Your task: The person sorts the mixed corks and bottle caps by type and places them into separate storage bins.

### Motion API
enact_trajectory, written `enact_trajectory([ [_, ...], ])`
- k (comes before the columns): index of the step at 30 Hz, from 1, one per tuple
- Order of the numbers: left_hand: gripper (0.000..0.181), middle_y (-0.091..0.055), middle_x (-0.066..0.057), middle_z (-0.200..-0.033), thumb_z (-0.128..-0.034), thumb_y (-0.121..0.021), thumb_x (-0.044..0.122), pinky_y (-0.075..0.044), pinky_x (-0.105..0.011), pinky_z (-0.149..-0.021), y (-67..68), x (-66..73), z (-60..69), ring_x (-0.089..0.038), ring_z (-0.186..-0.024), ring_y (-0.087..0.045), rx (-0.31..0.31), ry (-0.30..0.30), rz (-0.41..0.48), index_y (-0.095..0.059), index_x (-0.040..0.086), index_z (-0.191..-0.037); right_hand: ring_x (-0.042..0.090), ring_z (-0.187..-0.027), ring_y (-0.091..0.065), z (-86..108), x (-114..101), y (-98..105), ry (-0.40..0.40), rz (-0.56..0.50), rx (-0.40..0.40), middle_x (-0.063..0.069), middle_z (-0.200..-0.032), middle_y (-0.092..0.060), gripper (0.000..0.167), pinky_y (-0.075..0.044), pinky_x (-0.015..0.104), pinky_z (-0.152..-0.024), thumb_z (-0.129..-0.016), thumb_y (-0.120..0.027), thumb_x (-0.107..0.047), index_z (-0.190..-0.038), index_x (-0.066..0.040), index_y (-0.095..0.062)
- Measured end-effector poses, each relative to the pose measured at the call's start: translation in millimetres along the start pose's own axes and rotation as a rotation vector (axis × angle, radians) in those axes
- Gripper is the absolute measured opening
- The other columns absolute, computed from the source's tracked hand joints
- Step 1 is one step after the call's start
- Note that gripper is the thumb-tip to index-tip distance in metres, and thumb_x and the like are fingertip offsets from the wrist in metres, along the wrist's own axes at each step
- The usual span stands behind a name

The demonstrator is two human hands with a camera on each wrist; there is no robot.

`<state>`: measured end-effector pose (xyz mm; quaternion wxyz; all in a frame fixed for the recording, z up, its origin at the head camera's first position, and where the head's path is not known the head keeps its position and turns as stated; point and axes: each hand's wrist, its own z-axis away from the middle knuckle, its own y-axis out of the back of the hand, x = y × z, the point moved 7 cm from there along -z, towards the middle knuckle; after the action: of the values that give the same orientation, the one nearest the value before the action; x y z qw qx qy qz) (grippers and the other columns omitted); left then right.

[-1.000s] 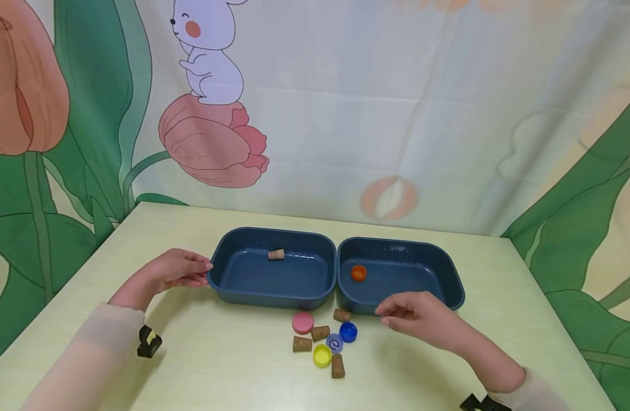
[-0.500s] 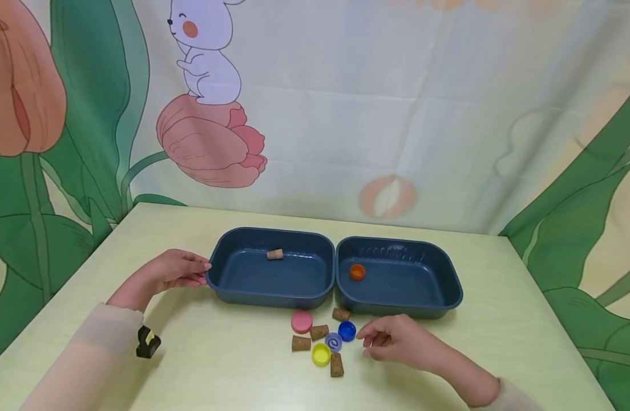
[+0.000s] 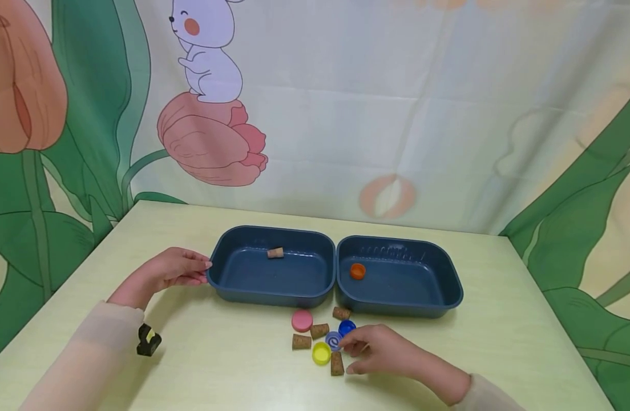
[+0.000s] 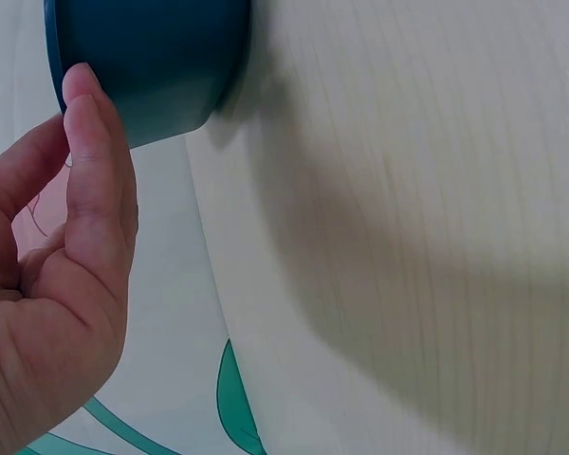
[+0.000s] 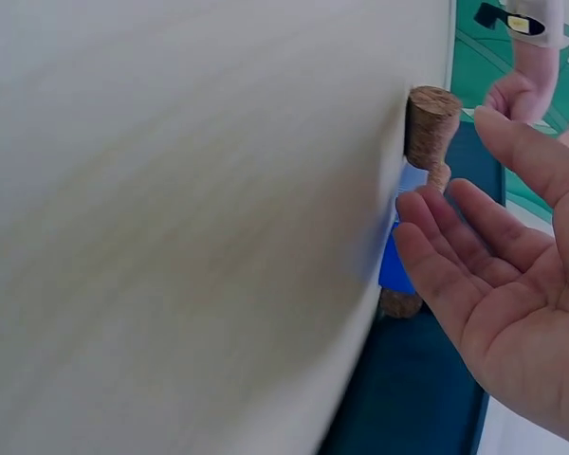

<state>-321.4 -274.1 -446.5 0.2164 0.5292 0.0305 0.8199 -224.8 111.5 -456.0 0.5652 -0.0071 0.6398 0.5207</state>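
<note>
Set the yellow cap [image 3: 322, 353] as dial centre in the head view, with twelve o'clock away from the wearer.

Note the change. Compared with one second ago, find the right hand [image 3: 384, 351] shifted from the near wall of the right tray [image 3: 407, 310], past the blue cap [image 3: 347, 327], to a low position at three o'clock. Find its fingertips at the edge of the purple cap [image 3: 332, 341], between one and two o'clock, and its thumb just beside the near cork [image 3: 337, 363] at four. Note thumb and fingers spread apart, pinching nothing. Contact with cork or cap: cannot tell. Judge as an approach to the loose pieces, with no pickup made. Do not single out a target among near cork, purple cap and blue cap.

Find no shift in the left hand [image 3: 173, 269]: pinching the left tray [image 3: 274, 296] at its nine o'clock end, fingers together on the outer wall, thumb at the rim. Judge as a steadying hold.

Locate the other pieces on the table [image 3: 227, 365]: pink cap [image 3: 302, 321] at eleven, corks at ten [image 3: 302, 342], twelve [image 3: 319, 330] and one [image 3: 341, 313].

Locate the tray cork [image 3: 275, 253] near the left tray's twelve o'clock wall, and the orange cap [image 3: 358, 271] toward nine o'clock inside the right tray. Treat both as unaffected by the move.
</note>
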Motion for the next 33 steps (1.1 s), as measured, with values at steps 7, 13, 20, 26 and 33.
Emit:
enact_trajectory([
  [7, 0.042, -0.073, 0.004, -0.079, -0.1056, -0.057, 0.016, -0.062, -0.019, -0.071, 0.0, 0.9, 0.2, -0.006, -0.073, -0.072, 0.0, -0.006, 0.004, -0.051, -0.014, -0.135, 0.005, -0.089, -0.065, -5.7, -3, -3, 0.001, 0.046, -0.001, 0.007, -0.104, -0.075, 0.033, -0.056, 0.014, -0.079, -0.081, -0.086, -0.012, -0.111, -0.003, -0.074],
  [13, 0.042, -0.074, 0.004, -0.079, -0.1055, -0.057, 0.016, -0.062, -0.02, -0.072, 1.1, 0.0, -0.6, -0.006, -0.073, -0.072, -0.003, -0.009, 0.009, -0.051, -0.014, -0.134, 0.002, -0.086, -0.061, -8.7, -6, -5, 0.023, 0.13, -0.005, 0.005, -0.102, -0.075, 0.033, -0.055, 0.015, -0.079, -0.08, -0.087, -0.013, -0.11, -0.005, -0.076],
  [20, 0.04, -0.074, 0.005, -0.078, -0.1056, -0.056, 0.015, -0.062, -0.019, -0.071, 0.7, -0.5, 0.3, -0.005, -0.071, -0.071, -0.01, -0.018, 0.019, -0.052, -0.015, -0.133, 0.001, -0.083, -0.058, -9.2, -14, -7, 0.067, 0.213, 0.008, 0.002, -0.096, -0.074, 0.032, -0.054, 0.017, -0.077, -0.08, -0.087, -0.015, -0.109, -0.006, -0.077],
  [26, 0.039, -0.074, 0.004, -0.077, -0.1054, -0.057, 0.015, -0.062, -0.018, -0.07, -0.7, -0.9, 1.5, -0.005, -0.071, -0.072, -0.01, -0.017, 0.027, -0.053, -0.015, -0.131, 0.0, -0.083, -0.057, -8.2, -15, -7, 0.057, 0.222, 0.013, 0.0, -0.095, -0.074, 0.031, -0.053, 0.017, -0.077, -0.08, -0.087, -0.015, -0.108, -0.007, -0.078],
  [33, 0.041, -0.073, 0.004, -0.078, -0.1054, -0.057, 0.015, -0.062, -0.018, -0.071, -0.1, 0.1, 1.0, -0.006, -0.072, -0.072, 0.003, -0.01, 0.012, -0.052, -0.014, -0.133, -0.002, -0.081, -0.055, -8.8, -13, -6, 0.048, 0.219, 0.016, 0.001, -0.095, -0.075, 0.031, -0.051, 0.015, -0.075, -0.08, -0.086, -0.015, -0.108, -0.006, -0.078],
])
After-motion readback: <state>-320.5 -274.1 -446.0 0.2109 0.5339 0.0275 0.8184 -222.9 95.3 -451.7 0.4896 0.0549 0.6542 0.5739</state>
